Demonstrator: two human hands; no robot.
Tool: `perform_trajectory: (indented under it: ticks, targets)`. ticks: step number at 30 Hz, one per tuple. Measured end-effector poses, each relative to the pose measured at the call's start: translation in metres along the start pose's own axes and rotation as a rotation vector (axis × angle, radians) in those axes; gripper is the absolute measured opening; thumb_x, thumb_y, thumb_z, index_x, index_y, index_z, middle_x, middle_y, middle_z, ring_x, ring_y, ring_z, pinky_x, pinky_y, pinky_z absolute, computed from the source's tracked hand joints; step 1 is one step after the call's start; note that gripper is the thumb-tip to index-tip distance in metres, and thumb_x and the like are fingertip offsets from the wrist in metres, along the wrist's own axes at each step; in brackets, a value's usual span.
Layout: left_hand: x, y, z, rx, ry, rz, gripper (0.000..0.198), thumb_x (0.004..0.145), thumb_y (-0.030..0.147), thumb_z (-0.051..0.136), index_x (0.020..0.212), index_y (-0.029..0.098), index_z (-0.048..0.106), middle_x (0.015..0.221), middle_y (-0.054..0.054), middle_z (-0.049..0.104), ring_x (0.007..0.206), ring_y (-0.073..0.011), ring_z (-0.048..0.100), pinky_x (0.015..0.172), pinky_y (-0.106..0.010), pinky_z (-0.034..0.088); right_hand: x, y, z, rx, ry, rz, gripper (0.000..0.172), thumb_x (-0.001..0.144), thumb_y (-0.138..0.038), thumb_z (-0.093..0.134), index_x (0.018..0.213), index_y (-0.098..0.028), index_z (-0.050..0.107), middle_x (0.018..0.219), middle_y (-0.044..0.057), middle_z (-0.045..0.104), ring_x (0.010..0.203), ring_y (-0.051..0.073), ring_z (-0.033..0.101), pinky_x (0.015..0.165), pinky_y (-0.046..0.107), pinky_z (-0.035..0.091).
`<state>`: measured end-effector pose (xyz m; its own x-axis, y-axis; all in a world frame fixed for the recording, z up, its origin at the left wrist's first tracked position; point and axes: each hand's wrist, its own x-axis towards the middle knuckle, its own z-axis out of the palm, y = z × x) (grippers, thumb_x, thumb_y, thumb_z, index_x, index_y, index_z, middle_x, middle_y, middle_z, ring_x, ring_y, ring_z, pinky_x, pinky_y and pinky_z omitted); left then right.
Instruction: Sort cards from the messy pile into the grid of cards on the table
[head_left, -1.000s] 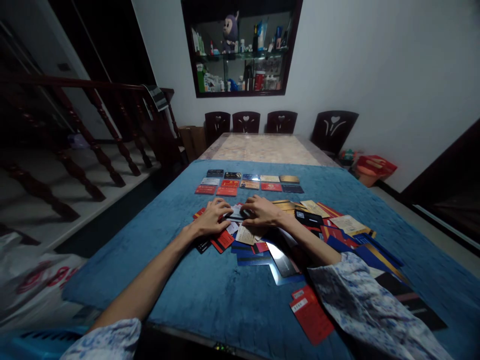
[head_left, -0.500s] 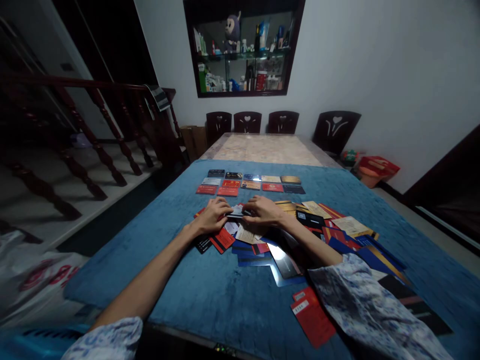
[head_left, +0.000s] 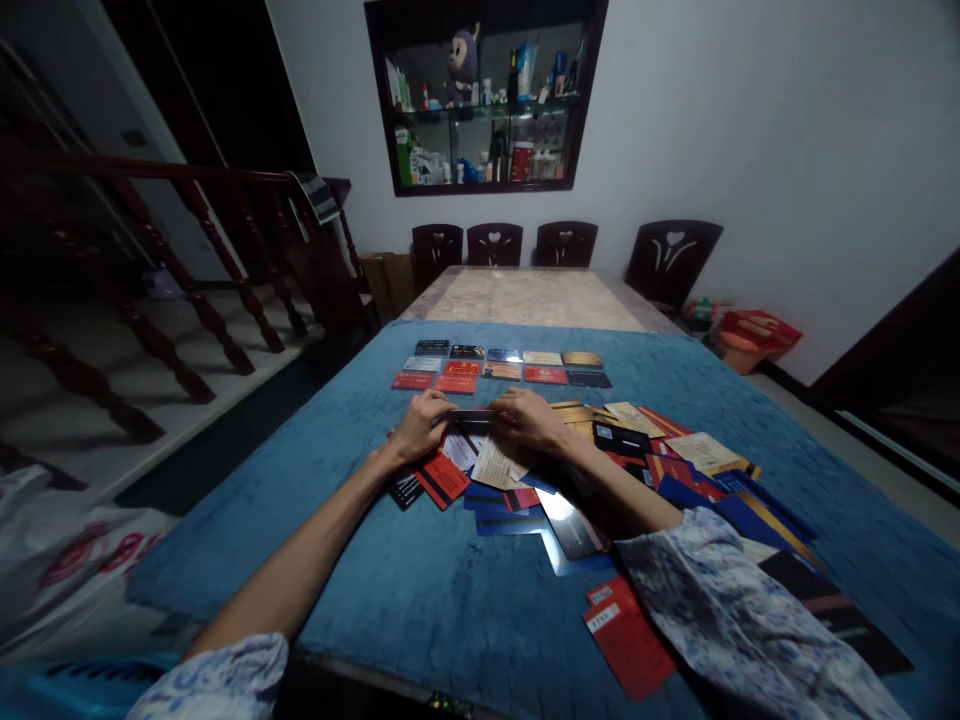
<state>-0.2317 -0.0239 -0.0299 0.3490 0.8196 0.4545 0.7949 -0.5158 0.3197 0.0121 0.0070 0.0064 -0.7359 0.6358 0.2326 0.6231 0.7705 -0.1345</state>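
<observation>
A loose heap of plastic cards (head_left: pixel 645 470) in red, blue, black and gold lies on a blue cloth (head_left: pixel 420 590) over the table. My left hand (head_left: pixel 421 424) and my right hand (head_left: pixel 531 418) meet above the heap's far edge, each pinching one end of a dark card (head_left: pixel 471 415) held level just above the pile. Beyond the hands, two neat rows of cards (head_left: pixel 501 366) lie face up on the cloth. A red card (head_left: pixel 628 640) rests alone near the front edge by my right sleeve.
The bare marble tabletop (head_left: pixel 529 296) stretches past the cloth to several dark chairs (head_left: pixel 567 243) against the wall. A wall niche (head_left: pixel 484 95) holds bottles and a toy. A wooden stair railing (head_left: pixel 187 250) runs on the left, with a plastic bag (head_left: pixel 60 560) below it.
Both hands have lifted slightly off the heap and shifted a little away from me, now holding a dark card between them instead of pressing into the pile.
</observation>
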Motion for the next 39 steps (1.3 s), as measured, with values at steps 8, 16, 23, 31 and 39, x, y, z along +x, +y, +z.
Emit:
perform_trajectory:
  ticks: [8, 16, 23, 31, 39]
  targets:
    - [0.003, -0.004, 0.004, -0.075, 0.097, -0.112, 0.029, 0.081, 0.009, 0.057, 0.104, 0.018, 0.072, 0.100, -0.006, 0.065, 0.101, -0.0207, 0.061, 0.096, -0.040, 0.050, 0.002, -0.002, 0.009, -0.059, 0.001, 0.150, 0.039, 0.092, -0.019, 0.051, 0.129, -0.022, 0.063, 0.108, 0.012, 0.070, 0.094, 0.022, 0.064, 0.078, 0.028, 0.043]
    - [0.005, -0.003, 0.009, -0.107, 0.136, -0.156, 0.036, 0.082, 0.011, 0.058, 0.115, 0.021, 0.066, 0.099, -0.003, 0.065, 0.095, -0.0191, 0.062, 0.097, -0.040, 0.049, 0.005, -0.003, 0.015, -0.072, 0.030, 0.214, 0.044, 0.095, -0.027, 0.051, 0.139, -0.026, 0.052, 0.105, 0.011, 0.070, 0.090, 0.023, 0.066, 0.076, 0.029, 0.044]
    - [0.005, 0.000, 0.009, -0.066, 0.129, -0.159, 0.033, 0.082, 0.010, 0.058, 0.113, 0.020, 0.062, 0.090, -0.003, 0.067, 0.093, -0.0209, 0.061, 0.093, -0.040, 0.048, 0.008, -0.008, 0.012, -0.064, 0.021, 0.265, 0.045, 0.096, -0.028, 0.049, 0.141, -0.027, 0.051, 0.106, 0.011, 0.071, 0.090, 0.024, 0.066, 0.075, 0.030, 0.045]
    - [0.005, -0.004, 0.012, -0.025, 0.074, -0.189, 0.040, 0.080, 0.013, 0.061, 0.120, 0.021, 0.061, 0.094, -0.003, 0.068, 0.092, -0.0206, 0.062, 0.089, -0.038, 0.049, 0.010, -0.004, 0.023, -0.044, 0.052, 0.197, 0.046, 0.093, -0.019, 0.048, 0.139, -0.019, 0.053, 0.117, 0.013, 0.068, 0.106, 0.025, 0.060, 0.083, 0.031, 0.044]
    - [0.006, -0.004, 0.008, -0.007, -0.041, -0.250, 0.054, 0.077, 0.017, 0.064, 0.131, 0.018, 0.059, 0.104, -0.007, 0.070, 0.101, -0.0245, 0.062, 0.093, -0.040, 0.049, 0.013, -0.003, 0.023, -0.015, 0.015, 0.195, 0.050, 0.090, -0.028, 0.055, 0.138, -0.015, 0.051, 0.119, 0.015, 0.065, 0.108, 0.027, 0.056, 0.084, 0.034, 0.044]
